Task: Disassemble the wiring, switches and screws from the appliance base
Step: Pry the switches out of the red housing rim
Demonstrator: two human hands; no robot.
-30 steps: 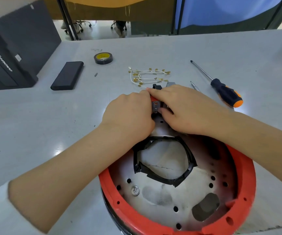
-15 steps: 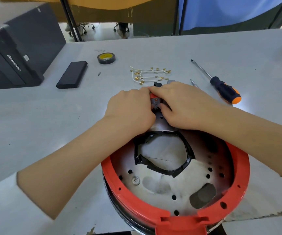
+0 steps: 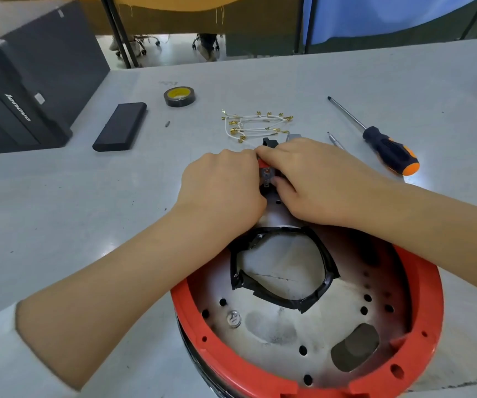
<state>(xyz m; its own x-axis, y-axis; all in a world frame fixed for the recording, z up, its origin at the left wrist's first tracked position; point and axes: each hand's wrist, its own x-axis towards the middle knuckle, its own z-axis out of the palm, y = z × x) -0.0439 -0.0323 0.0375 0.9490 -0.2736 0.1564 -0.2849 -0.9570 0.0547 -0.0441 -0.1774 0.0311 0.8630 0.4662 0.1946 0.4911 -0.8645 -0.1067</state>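
Appliance base [image 3: 421, 297] at lower centre-right of the frame, upside down on the grey table [image 3: 59, 211]: red plastic rim around a pale metal plate drilled with holes, a ring of black tape [image 3: 283, 268] round the central opening. Looks rigid and fairly heavy, unlikely to slide under light pressure; best steadied by the red rim.

At the far edge of the base, centre of the frame, a small switch [image 3: 266, 176], grey and red, wedged between both hands. Left hand [image 3: 223, 191] curled, fingers bent round the switch from the left. Right hand [image 3: 315, 179] curled from the right, thumb pressed against the switch body, fingertips hooked over its top. Exact pinch points hidden by the knuckles. Switch probably light, hard plastic with thin metal tabs; likely snap-fitted, so best gripped by the body, not the tabs, and rocked free rather than yanked.

No true container in view; the base itself acts as a shallow dish, holding only one round metal fastener [image 3: 234, 319] near its lower left, apparently still fitted.

Above the hands, a loose bundle of white wires [image 3: 254, 124] with brass terminals, limp and light, lying flat on the table. At right, a screwdriver [image 3: 386, 147] with black and orange handle. Upper centre, a roll of tape [image 3: 179, 96].
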